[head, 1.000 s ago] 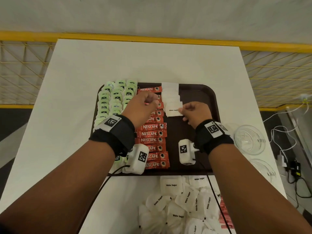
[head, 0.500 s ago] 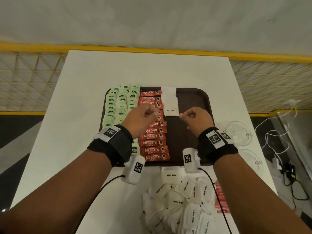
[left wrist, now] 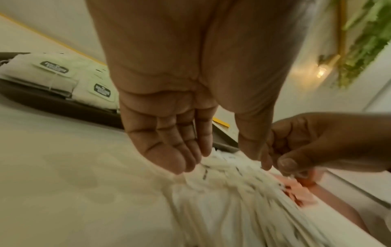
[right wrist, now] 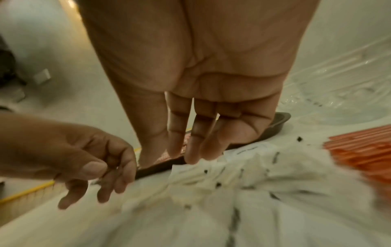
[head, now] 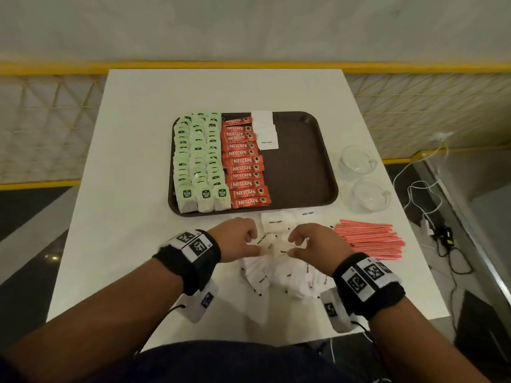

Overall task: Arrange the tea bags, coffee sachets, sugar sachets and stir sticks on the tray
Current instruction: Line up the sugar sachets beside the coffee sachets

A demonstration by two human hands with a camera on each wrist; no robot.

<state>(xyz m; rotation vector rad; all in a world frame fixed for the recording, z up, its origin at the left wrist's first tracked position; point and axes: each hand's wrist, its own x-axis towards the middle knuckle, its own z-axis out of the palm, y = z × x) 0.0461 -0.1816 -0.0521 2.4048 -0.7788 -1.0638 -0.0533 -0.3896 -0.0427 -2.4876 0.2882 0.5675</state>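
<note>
Green tea bags (head: 197,161) and red coffee sachets (head: 244,161) fill the brown tray (head: 304,161); white sugar sachets (head: 279,269) mostly remain on the bench, red stir sticks (head: 370,239) untouched; left hand (head: 237,240) and right hand (head: 312,244) are loosely curled, empty.

Tray (head: 301,167) dark brown; tea bags (head: 199,161) pale green; coffee sachets (head: 244,161) red; sugar sachets (head: 266,131) white; stir sticks (head: 370,240) seemingly red-striped.

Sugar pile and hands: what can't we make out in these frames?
- Left hand and right hand grasp: head view shows only their backs; both wrist views are motion-blurred, so whether the fingers pinch a sachet is unclear.
- Sugar sachet pile: count unreadable; hands and overlaps hide it.
- Stir sticks: too thin and packed to count.
- Tea bags: far labels too small.
</note>
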